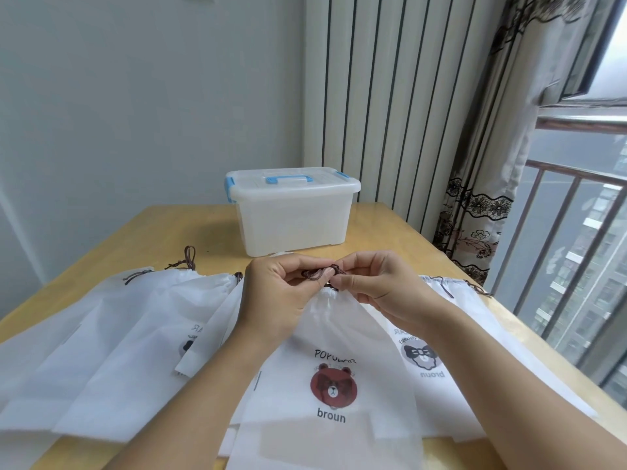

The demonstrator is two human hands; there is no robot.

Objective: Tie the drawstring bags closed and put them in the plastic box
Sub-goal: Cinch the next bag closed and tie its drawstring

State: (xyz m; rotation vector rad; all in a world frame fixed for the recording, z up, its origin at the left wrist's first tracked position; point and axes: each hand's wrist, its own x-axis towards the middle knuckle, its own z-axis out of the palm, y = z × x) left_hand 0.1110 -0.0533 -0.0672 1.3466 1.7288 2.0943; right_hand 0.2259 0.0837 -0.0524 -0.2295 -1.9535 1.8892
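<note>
Knotting the cord at the bag's gathered mouth.
Both hands, left [274,293] and right [376,283], pinch the thin brown cord [319,273] together; bag [334,368] under the wrists looks light, limp, probably slippery. Closed box [291,215] beyond.

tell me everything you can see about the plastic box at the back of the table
The translucent white plastic storage box stands upright near the far edge of the light wooden table, beyond both hands. Its lid is on, with a blue carry handle lying flat on top and blue side latches at both ends. It looks empty through its cloudy walls. Nothing touches it but the table.
</note>
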